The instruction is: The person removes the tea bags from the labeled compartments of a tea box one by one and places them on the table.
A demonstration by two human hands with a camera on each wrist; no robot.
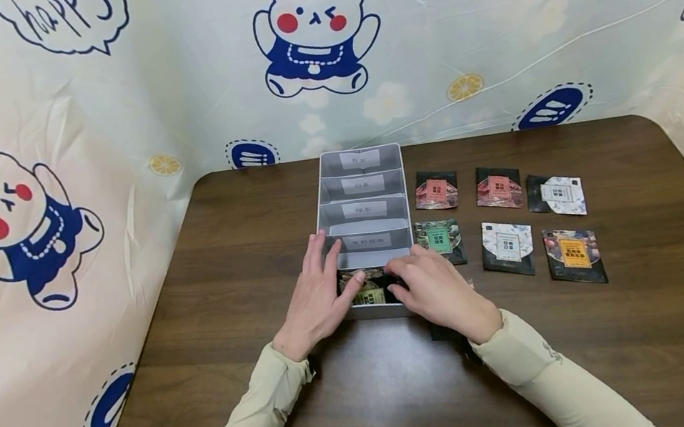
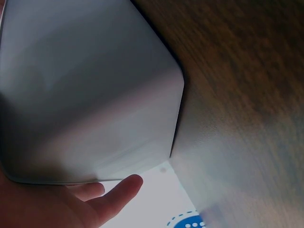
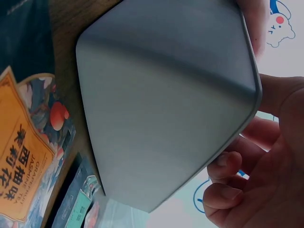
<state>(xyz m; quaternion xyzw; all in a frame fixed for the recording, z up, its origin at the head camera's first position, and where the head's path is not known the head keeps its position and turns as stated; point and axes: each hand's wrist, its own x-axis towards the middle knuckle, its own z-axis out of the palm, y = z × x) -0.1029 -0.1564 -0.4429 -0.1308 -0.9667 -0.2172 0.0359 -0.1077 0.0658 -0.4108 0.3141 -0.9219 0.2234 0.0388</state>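
Note:
A grey box point(image 1: 381, 313) with several labelled compartments stands on the table. In its nearest compartment is a dark tea packet point(image 1: 369, 297) with a yellow-green label, partly hidden by the hands. My left hand point(image 1: 310, 306) lies along the box's left wall, fingers spread and thumb reaching over the packet. From the right, my right hand point(image 1: 443, 292) reaches over the rim and pinches the packet's right side between thumb and index finger. In the right wrist view its other fingers point(image 3: 223, 166) curl outside the box wall.
Right of the box lie red tea packets point(image 1: 436, 190) point(image 1: 498, 187), white ones point(image 1: 557, 195) point(image 1: 508, 248), a green one point(image 1: 439, 240) and an orange-labelled one point(image 1: 574, 255). Another dark packet is mostly under the right forearm. A printed curtain point(image 1: 201, 80) hangs behind the wooden table point(image 1: 207, 375).

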